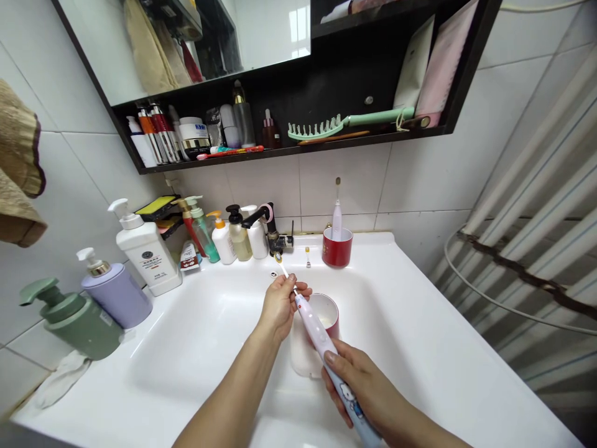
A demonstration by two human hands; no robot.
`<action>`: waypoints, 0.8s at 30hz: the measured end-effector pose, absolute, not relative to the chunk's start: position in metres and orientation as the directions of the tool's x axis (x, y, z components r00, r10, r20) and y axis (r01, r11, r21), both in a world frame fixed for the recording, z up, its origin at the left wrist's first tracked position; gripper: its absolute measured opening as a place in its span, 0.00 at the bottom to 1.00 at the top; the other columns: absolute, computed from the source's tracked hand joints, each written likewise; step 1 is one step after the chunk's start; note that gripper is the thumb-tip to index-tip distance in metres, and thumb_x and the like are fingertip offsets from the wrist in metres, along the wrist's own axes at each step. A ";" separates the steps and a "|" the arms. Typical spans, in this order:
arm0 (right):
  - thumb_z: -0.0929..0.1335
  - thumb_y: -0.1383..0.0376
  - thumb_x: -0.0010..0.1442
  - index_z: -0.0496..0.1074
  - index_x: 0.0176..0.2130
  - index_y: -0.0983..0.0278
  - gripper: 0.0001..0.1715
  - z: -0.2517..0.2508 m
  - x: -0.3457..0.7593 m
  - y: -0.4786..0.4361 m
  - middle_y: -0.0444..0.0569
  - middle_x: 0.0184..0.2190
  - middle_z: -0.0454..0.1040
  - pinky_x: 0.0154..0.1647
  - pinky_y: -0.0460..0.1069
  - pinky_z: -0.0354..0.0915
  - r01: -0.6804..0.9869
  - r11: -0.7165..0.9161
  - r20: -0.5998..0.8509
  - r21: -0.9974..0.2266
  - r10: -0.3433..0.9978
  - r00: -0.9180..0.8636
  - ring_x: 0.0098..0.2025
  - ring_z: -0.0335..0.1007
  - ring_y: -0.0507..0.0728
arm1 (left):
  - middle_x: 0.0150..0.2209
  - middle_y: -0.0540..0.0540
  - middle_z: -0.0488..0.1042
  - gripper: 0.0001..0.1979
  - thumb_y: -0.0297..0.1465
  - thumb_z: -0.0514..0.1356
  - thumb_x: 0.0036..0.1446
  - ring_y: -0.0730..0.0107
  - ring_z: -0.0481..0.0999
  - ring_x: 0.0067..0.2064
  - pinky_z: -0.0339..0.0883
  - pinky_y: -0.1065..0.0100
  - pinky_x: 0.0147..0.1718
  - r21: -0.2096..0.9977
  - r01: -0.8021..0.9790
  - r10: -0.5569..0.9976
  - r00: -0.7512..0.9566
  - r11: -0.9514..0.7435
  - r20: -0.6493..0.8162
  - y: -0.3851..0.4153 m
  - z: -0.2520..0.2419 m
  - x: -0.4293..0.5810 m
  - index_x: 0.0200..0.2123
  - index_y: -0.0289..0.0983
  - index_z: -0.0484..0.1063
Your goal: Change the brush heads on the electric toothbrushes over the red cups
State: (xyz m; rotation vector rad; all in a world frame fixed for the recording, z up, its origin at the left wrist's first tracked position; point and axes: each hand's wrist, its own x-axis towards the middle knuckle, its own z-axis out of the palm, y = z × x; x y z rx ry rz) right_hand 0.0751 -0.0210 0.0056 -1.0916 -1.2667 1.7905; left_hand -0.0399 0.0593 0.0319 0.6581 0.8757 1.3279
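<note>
A pink-to-blue electric toothbrush (321, 339) with a cartoon figure on it slants over the sink. My right hand (357, 379) is closed around the lower part of its handle. My left hand (280, 305) pinches the brush head (282, 264) by its thin stem, just above the handle's top; whether stem and handle are fully joined I cannot tell. Below the handle, a red cup with a white inside (332, 310) is in the basin, partly hidden, beside a pale, flat piece (305, 361). A small brush head (308, 257) stands on the sink's back ledge.
A red cup (336, 250) holding a second electric toothbrush (337, 219) stands right of the black faucet (275, 233). Several pump bottles line the left rim, including a green one (84, 323). A dark shelf (280, 151) with toiletries and a green hairbrush (345, 124) hangs above.
</note>
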 end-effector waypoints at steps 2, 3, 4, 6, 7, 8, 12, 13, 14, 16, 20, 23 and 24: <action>0.55 0.56 0.50 0.55 0.27 0.65 0.14 0.004 0.075 -0.020 0.38 0.16 0.57 0.11 0.40 0.49 -0.045 -0.278 -0.237 -0.960 0.885 -0.400 0.12 0.50 0.43 | 0.18 0.51 0.66 0.05 0.29 0.52 0.44 0.78 0.67 0.20 0.60 0.76 0.21 0.851 -0.508 0.989 0.021 0.135 -0.144 0.058 0.031 -0.037 0.22 0.33 0.57; 0.55 0.56 0.50 0.56 0.27 0.65 0.13 0.004 0.075 -0.020 0.38 0.16 0.57 0.11 0.40 0.49 -0.040 -0.264 -0.227 -0.964 0.891 -0.394 0.12 0.50 0.43 | 0.18 0.51 0.66 0.05 0.29 0.52 0.44 0.79 0.67 0.20 0.60 0.76 0.21 0.854 -0.503 0.990 0.026 0.131 -0.137 0.057 0.030 -0.035 0.22 0.33 0.57; 0.56 0.57 0.50 0.56 0.28 0.65 0.13 0.004 0.075 -0.020 0.38 0.16 0.57 0.11 0.41 0.49 -0.038 -0.252 -0.218 -0.967 0.896 -0.387 0.12 0.50 0.44 | 0.18 0.51 0.65 0.05 0.29 0.51 0.45 0.79 0.67 0.20 0.60 0.76 0.22 0.854 -0.504 0.991 0.032 0.128 -0.129 0.056 0.030 -0.034 0.22 0.33 0.57; 0.56 0.57 0.50 0.56 0.28 0.65 0.13 0.005 0.075 -0.020 0.39 0.16 0.57 0.12 0.41 0.50 -0.039 -0.233 -0.201 -0.972 0.903 -0.379 0.13 0.50 0.44 | 0.18 0.51 0.65 0.05 0.29 0.51 0.45 0.78 0.67 0.20 0.60 0.75 0.23 0.849 -0.513 0.992 0.044 0.125 -0.119 0.055 0.030 -0.033 0.22 0.34 0.57; 0.56 0.57 0.50 0.56 0.29 0.65 0.13 0.005 0.075 -0.020 0.39 0.16 0.57 0.12 0.41 0.51 -0.039 -0.227 -0.196 -0.973 0.907 -0.373 0.13 0.50 0.44 | 0.18 0.51 0.65 0.05 0.29 0.51 0.45 0.78 0.67 0.21 0.60 0.75 0.23 0.845 -0.519 0.992 0.049 0.127 -0.119 0.055 0.030 -0.032 0.22 0.34 0.57; 0.56 0.57 0.50 0.56 0.29 0.65 0.13 0.005 0.075 -0.020 0.39 0.16 0.57 0.13 0.41 0.51 -0.036 -0.224 -0.196 -0.974 0.909 -0.367 0.14 0.50 0.44 | 0.18 0.51 0.65 0.05 0.29 0.51 0.44 0.78 0.67 0.21 0.60 0.74 0.23 0.840 -0.526 0.991 0.055 0.132 -0.122 0.055 0.030 -0.032 0.22 0.34 0.57; 0.56 0.57 0.50 0.57 0.32 0.66 0.15 0.004 0.075 -0.020 0.39 0.16 0.57 0.13 0.42 0.51 -0.037 -0.219 -0.191 -0.975 0.913 -0.360 0.14 0.50 0.44 | 0.17 0.52 0.64 0.05 0.29 0.52 0.44 0.78 0.67 0.21 0.60 0.73 0.25 0.812 -0.565 0.989 0.085 0.146 -0.120 0.055 0.030 -0.031 0.22 0.34 0.57; 0.56 0.57 0.50 0.57 0.33 0.67 0.16 0.004 0.075 -0.020 0.39 0.16 0.57 0.13 0.42 0.51 -0.041 -0.215 -0.185 -0.976 0.912 -0.365 0.14 0.50 0.44 | 0.17 0.52 0.64 0.05 0.29 0.52 0.44 0.78 0.67 0.21 0.60 0.73 0.25 0.807 -0.572 0.989 0.091 0.145 -0.113 0.055 0.031 -0.031 0.22 0.34 0.57; 0.56 0.56 0.50 0.57 0.33 0.67 0.16 0.003 0.075 -0.020 0.39 0.16 0.56 0.13 0.42 0.51 -0.043 -0.207 -0.178 -0.977 0.913 -0.366 0.14 0.50 0.44 | 0.17 0.53 0.64 0.05 0.29 0.52 0.44 0.78 0.67 0.21 0.60 0.73 0.25 0.805 -0.576 0.990 0.093 0.141 -0.107 0.054 0.032 -0.030 0.22 0.34 0.57; 0.56 0.56 0.49 0.57 0.34 0.66 0.17 0.003 0.075 -0.020 0.39 0.17 0.56 0.14 0.42 0.51 -0.029 -0.174 -0.154 -0.984 0.926 -0.344 0.14 0.50 0.44 | 0.16 0.53 0.64 0.05 0.29 0.52 0.44 0.77 0.67 0.21 0.60 0.73 0.25 0.811 -0.572 0.992 0.088 0.122 -0.088 0.053 0.033 -0.029 0.22 0.34 0.58; 0.57 0.56 0.48 0.57 0.34 0.66 0.17 0.004 0.075 -0.021 0.39 0.17 0.56 0.14 0.42 0.51 -0.034 -0.145 -0.125 -0.989 0.933 -0.337 0.15 0.51 0.45 | 0.16 0.53 0.64 0.05 0.30 0.52 0.43 0.77 0.67 0.21 0.60 0.72 0.26 0.822 -0.562 0.996 0.073 0.089 -0.058 0.050 0.035 -0.027 0.22 0.34 0.58; 0.56 0.56 0.50 0.57 0.31 0.66 0.16 0.005 0.073 -0.019 0.39 0.17 0.56 0.14 0.42 0.50 -0.081 -0.211 -0.163 -0.974 0.905 -0.392 0.13 0.50 0.44 | 0.17 0.53 0.64 0.06 0.31 0.54 0.41 0.77 0.67 0.21 0.60 0.72 0.27 0.806 -0.584 0.995 0.085 0.099 -0.061 0.052 0.034 -0.027 0.22 0.34 0.58; 0.56 0.56 0.50 0.57 0.31 0.66 0.15 0.005 0.073 -0.018 0.39 0.17 0.56 0.14 0.42 0.50 -0.082 -0.203 -0.158 -0.976 0.911 -0.380 0.13 0.50 0.44 | 0.17 0.53 0.64 0.07 0.31 0.54 0.41 0.77 0.67 0.21 0.60 0.72 0.27 0.805 -0.585 0.994 0.090 0.098 -0.056 0.053 0.033 -0.028 0.23 0.34 0.58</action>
